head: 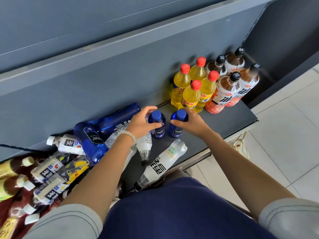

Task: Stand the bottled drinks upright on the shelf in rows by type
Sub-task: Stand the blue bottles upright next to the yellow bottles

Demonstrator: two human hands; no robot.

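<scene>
two upright blue bottles (157,124) — one per hand (140,122)

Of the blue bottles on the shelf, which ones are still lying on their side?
The two large blue bottles left of the left hand lie flat. The two small blue bottles in the hands stand upright.

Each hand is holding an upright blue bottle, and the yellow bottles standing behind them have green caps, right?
Not quite: the yellow bottles have red caps, as the head view shows. The left hand and right hand do each hold an upright blue bottle.
</scene>
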